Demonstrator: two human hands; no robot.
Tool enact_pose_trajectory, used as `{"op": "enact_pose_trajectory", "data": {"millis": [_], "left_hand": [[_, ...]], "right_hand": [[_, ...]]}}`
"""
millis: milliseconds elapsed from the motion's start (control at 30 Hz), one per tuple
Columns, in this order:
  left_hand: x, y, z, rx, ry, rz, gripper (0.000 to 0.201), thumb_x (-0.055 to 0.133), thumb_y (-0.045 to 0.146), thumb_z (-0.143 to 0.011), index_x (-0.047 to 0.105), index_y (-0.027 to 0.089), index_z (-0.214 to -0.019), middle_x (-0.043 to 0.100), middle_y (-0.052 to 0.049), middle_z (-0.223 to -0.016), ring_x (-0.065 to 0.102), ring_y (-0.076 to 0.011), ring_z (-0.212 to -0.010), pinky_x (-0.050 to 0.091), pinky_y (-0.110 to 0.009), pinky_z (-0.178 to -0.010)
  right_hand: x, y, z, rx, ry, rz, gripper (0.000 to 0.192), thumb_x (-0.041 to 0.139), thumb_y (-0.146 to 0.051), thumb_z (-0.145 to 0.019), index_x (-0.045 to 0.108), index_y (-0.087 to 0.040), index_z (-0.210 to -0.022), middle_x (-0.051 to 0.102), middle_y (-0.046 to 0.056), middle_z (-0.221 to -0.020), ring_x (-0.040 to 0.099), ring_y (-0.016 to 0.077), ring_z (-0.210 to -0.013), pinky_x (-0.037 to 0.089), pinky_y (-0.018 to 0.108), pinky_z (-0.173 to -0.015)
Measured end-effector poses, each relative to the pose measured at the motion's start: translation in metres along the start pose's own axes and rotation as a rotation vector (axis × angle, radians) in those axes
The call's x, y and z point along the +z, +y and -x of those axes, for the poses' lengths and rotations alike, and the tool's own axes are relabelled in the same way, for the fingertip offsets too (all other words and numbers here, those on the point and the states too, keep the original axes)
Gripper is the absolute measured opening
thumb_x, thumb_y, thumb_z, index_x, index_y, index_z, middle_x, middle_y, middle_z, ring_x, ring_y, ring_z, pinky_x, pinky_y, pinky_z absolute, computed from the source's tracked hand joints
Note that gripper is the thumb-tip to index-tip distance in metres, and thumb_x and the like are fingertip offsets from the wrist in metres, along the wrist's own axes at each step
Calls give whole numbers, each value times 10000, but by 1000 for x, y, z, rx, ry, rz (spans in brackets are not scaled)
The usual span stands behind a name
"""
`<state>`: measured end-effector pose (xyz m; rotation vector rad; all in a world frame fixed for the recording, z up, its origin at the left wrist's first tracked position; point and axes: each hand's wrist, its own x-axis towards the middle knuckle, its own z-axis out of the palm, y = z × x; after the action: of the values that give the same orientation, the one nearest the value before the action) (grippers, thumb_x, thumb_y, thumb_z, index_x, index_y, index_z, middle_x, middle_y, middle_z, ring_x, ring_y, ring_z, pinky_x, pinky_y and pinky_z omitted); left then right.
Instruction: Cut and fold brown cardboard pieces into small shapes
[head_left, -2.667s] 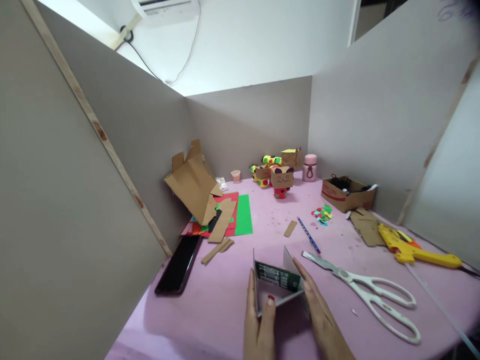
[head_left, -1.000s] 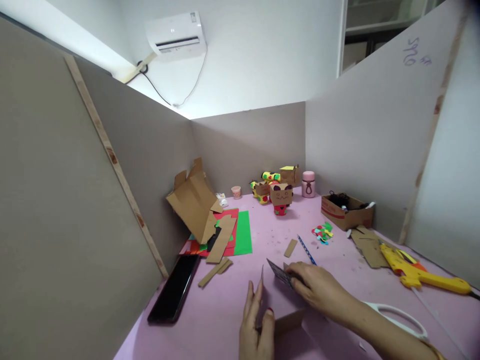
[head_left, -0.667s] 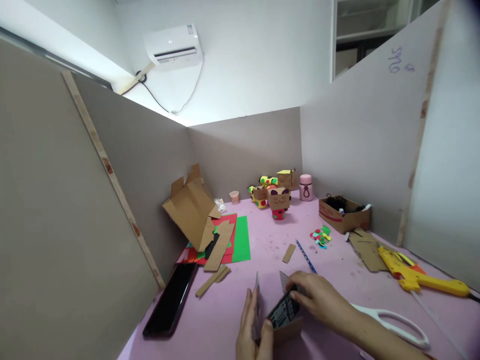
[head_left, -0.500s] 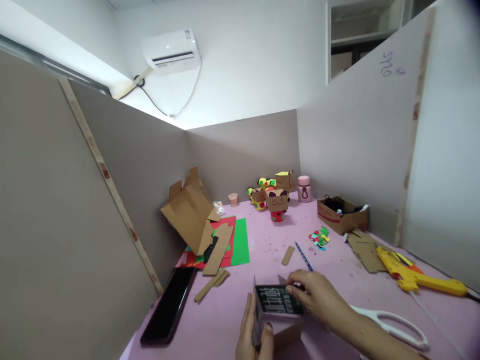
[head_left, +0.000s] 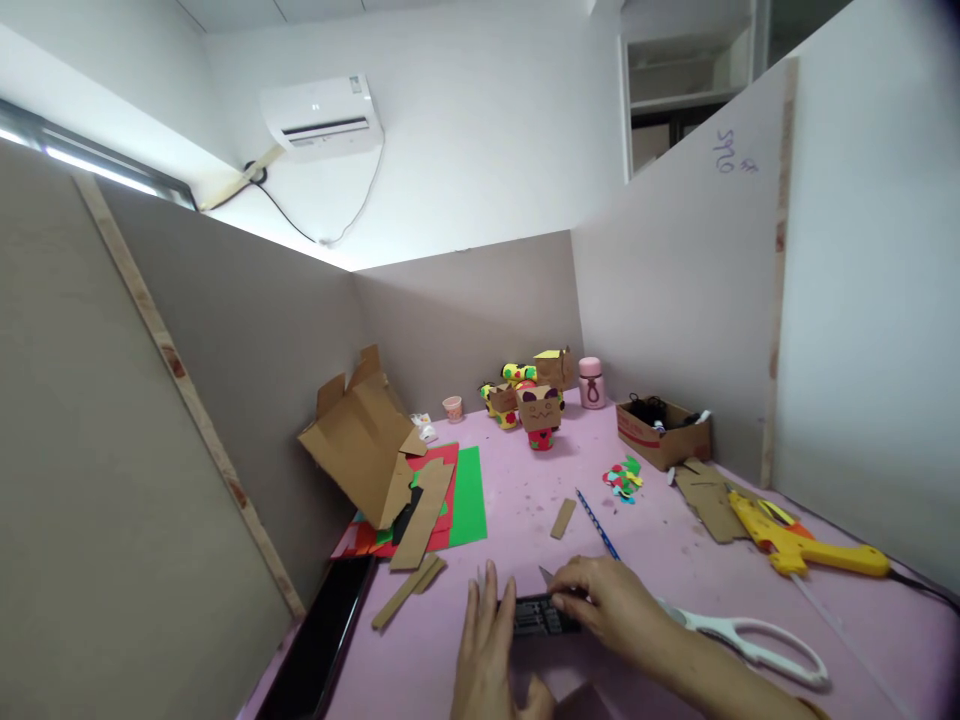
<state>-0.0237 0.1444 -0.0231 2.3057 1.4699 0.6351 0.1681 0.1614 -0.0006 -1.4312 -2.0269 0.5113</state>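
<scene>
Lower and flatter than half a second ago, the dark card [head_left: 534, 616] lies between both hands, long way side to side. The right hand [head_left: 609, 606] pinches its right end — the left hand [head_left: 486, 655], thumb apart, meets its left. Scissors [head_left: 711, 624] sit near, right; a pencil [head_left: 598, 524] lies ahead on the counter [head_left: 517, 505].

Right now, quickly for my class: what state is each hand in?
Left hand: fingers extended, thumb apart, beside a black rectangular cardboard panel with white print; grip cannot be told.
Right hand: closed, fingers pinching that panel's right end.
</scene>
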Motion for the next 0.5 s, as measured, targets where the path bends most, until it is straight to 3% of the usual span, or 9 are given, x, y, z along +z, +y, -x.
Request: {"op": "enact_pose_trajectory", "data": {"millis": [167, 267, 367, 500], "left_hand": [[-13, 13, -5, 16, -121, -128, 725, 455, 102, -652, 325, 27, -1361, 203, -143, -1477, 88, -329, -1365, 204, -450, -1101], [-18, 23, -6, -20, -142, -155, 731, 455, 135, -667, 291, 10, -1368, 173, -152, -1483, 79, -333, -1363, 206, -450, -1100], [-21, 32, -5, -52, -182, -179, 754, 449, 152, -668, 248, 5, -1380, 140, -151, -1491, 61, -328, -1364, 196, -446, -1105], [-23, 39, -5, -84, -222, -183, 775, 444, 179, -670, 212, 23, -1394, 103, -130, -1500, 37, -315, -1365, 178, -439, -1111]], "right_hand": [[0, 1, -5, -3, 3, -86, 225, 550, -216, -759, 753, -223, -857, 768, 76, -832, 676, 240, -780, 447, 294, -689], [-6, 3, 0, 13, 40, -182, 316, 487, -326, -837, 675, -200, -1057, 747, 84, -967, 670, 219, -873, 472, 287, -770], [-10, 10, 19, 77, 84, -263, 513, 355, -461, -891, 492, -143, -1269, 666, 144, -1152, 613, 227, -1042, 458, 328, -879], [1, 25, 52, 226, 85, -371, 576, 400, -442, -863, 402, -114, -1336, 579, 172, -1278, 523, 241, -1183, 407, 379, -983]]}}
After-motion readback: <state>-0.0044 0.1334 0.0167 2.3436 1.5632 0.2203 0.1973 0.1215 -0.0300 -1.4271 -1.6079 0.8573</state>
